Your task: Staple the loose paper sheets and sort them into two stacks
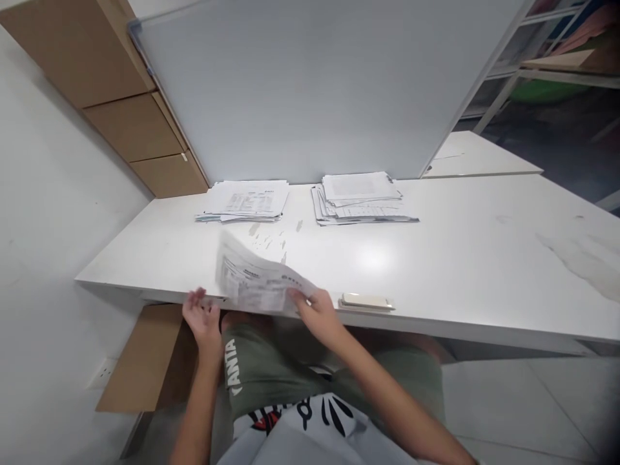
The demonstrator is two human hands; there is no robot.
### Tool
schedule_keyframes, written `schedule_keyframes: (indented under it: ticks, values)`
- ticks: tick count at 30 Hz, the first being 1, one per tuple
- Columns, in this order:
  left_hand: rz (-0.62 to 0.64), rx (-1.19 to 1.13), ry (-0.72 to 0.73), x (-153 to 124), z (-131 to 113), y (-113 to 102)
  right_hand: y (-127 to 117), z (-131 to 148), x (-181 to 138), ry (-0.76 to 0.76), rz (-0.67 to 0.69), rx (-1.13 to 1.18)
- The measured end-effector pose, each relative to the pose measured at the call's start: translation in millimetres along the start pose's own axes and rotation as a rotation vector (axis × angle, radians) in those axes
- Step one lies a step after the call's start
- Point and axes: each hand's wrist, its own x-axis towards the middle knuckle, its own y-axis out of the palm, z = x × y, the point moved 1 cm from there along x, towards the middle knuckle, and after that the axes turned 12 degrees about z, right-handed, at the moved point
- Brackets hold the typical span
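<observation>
A printed paper sheet [256,281] is pinched at its right end by my right hand [317,313]. It hangs over the front edge of the white table, bent and slightly blurred. My left hand [201,316] is at the table's front edge, left of the sheet, its fingers apart and holding nothing. Farther back lie a left stack of papers [249,200] and a right stack of papers [361,194], both topped with printed sheets. Just right of my right hand, a stapler-like pale bar [367,302] rests along the front edge.
A grey-white panel [314,90] stands upright behind the stacks. Stacked cardboard boxes [145,126] line the back left. Below the table's left front is an open cardboard box [145,361]. The white table [460,258] stretches far to the right; shelving [547,74] stands beyond it.
</observation>
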Motion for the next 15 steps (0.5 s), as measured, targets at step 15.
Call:
schedule_keyframes:
  ticks: [15]
  values:
    - [0.429,0.03,-0.137,84.3,21.1,36.8,-5.1,-30.6,20.3,-0.054,-0.252,0.031]
